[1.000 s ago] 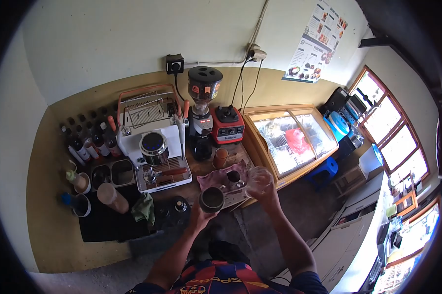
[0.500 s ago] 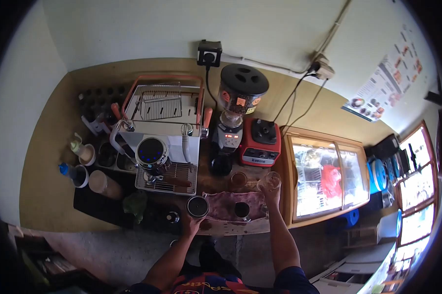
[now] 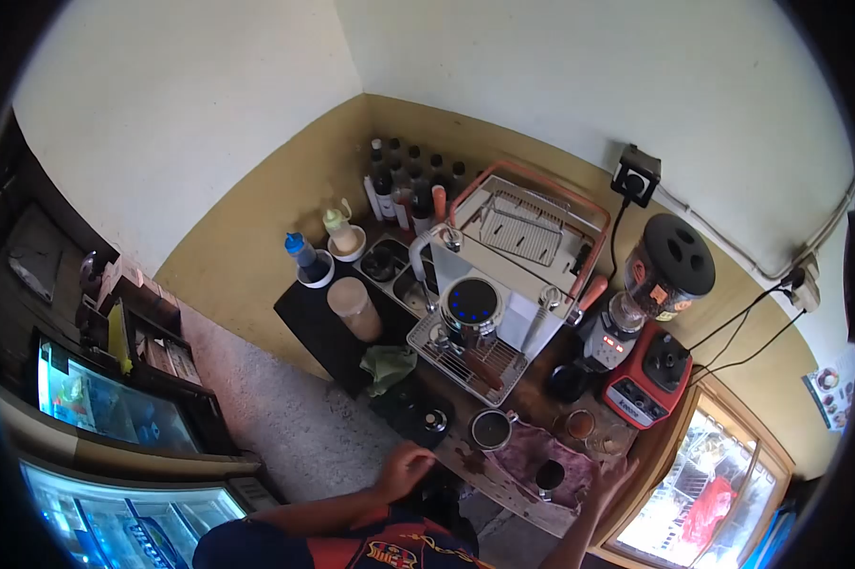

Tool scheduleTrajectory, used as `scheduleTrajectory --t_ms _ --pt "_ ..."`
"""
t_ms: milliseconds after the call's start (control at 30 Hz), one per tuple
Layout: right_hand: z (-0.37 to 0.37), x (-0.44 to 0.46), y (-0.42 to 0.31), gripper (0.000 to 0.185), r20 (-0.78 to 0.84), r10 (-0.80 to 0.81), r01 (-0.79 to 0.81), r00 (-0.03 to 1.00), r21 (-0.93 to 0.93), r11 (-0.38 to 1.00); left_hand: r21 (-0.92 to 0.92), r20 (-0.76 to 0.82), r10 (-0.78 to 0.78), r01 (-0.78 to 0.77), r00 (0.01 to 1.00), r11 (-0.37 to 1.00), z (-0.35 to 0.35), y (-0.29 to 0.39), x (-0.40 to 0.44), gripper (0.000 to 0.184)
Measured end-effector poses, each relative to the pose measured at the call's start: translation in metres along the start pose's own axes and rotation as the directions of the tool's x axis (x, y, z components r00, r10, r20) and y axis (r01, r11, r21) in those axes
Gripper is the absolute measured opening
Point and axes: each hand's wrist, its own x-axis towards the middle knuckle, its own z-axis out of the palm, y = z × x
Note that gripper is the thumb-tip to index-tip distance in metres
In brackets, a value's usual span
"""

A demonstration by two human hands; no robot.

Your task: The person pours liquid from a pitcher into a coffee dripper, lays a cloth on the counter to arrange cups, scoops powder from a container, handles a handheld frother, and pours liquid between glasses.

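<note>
My left hand (image 3: 407, 471) is just off the counter's front edge, empty, with loosely curled fingers. Nearest to it on the counter are a small shiny round-topped object (image 3: 435, 421) and a metal pitcher (image 3: 491, 431) with a dark inside. My right hand (image 3: 609, 482) is stretched out at the right end of a purple cloth (image 3: 527, 453), holding nothing I can see. A clear glass (image 3: 606, 438) stands just beyond its fingers. A glass of brown liquid (image 3: 579, 424) is beside that one. On the cloth sits a small dark-topped container (image 3: 549, 476).
An espresso machine (image 3: 518, 275) fills the middle of the counter, with a coffee grinder (image 3: 650, 284) and a red blender base (image 3: 649, 375) to its right. Bottles (image 3: 399, 185), a tall tub (image 3: 354, 308) and a green cloth (image 3: 387, 367) are leftward. A wooden display case (image 3: 679, 465) stands right.
My view has swung left. My left hand has let go of the metal pitcher and drawn back from the counter. My right hand has let go of the clear glass, which stands on the counter.
</note>
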Motion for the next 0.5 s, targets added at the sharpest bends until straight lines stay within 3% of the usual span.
scheduleTrajectory --t_ms 33,67,100,167,200,233,267,300,333,367,400,433,500 --pt "-0.014 -0.012 -0.013 0.084 -0.079 0.066 -0.06 0.995 0.074 0.995 0.014 -0.161 0.022 -0.02 0.987 1.0 -0.031 0.014 0.016 0.014" --pt "-0.036 -0.019 -0.017 0.073 -0.061 0.075 -0.073 0.995 0.031 0.997 0.03 -0.319 0.042 -0.034 0.947 0.999 -0.066 0.028 0.041 0.004" --pt "-0.058 -0.025 -0.02 0.062 -0.043 0.083 -0.083 0.996 -0.012 0.996 0.129 -0.419 0.083 -0.031 0.904 0.991 -0.101 0.023 0.066 0.005" --pt "-0.136 -0.011 0.084 0.036 0.087 -0.044 0.012 0.995 0.341 0.94 0.272 -0.524 0.166 -0.02 0.836 0.962 -0.173 0.015 0.13 0.007" --pt "-0.137 -0.026 0.059 0.031 -0.029 0.071 -0.063 0.997 0.215 0.975 0.426 -0.5 0.363 -0.141 0.786 0.893 -0.21 0.014 0.168 0.007" --pt "-0.139 -0.041 0.033 0.025 -0.145 0.185 -0.17 0.972 0.108 0.979 0.412 -0.525 0.354 -0.132 0.774 0.901 -0.24 -0.003 0.2 0.005" --pt "-0.142 -0.048 0.022 0.023 -0.175 0.16 -0.154 0.971 0.048 0.987 0.367 -0.532 0.321 -0.128 0.783 0.921 -0.266 -0.008 0.235 0.004" --pt "-0.15 -0.057 0.013 0.021 -0.207 0.134 -0.141 0.969 -0.016 0.99 0.462 -0.485 0.435 -0.2 0.759 0.864 -0.292 -0.021 0.272 0.006" --pt "-0.148 -0.078 -0.008 0.048 -0.212 0.05 -0.107 0.976 -0.265 0.958 0.491 -0.503 0.42 -0.149 0.756 0.858 -0.308 -0.026 0.304 0.003" --pt "-0.108 -0.102 -0.071 0.045 -0.252 -0.056 0.02 0.966 -0.141 0.99 0.464 -0.534 0.452 -0.199 0.715 0.863 -0.323 -0.037 0.34 0.001" --pt "-0.104 -0.115 -0.079 0.044 -0.288 -0.094 0.073 0.953 -0.083 0.994 0.437 -0.562 0.48 -0.252 0.674 0.864 -0.338 -0.052 0.374 0.002" --pt "-0.097 -0.13 -0.085 0.043 -0.328 -0.126 0.123 0.936 -0.03 0.992 0.395 -0.537 0.427 -0.231 0.727 0.889 -0.352 -0.064 0.402 0.006" --pt "-0.079 -0.168 -0.102 0.042 -0.459 -0.234 0.202 0.857 -0.119 0.972 0.318 -0.455 0.325 -0.189 0.829 0.929 -0.375 -0.093 0.459 0.013"
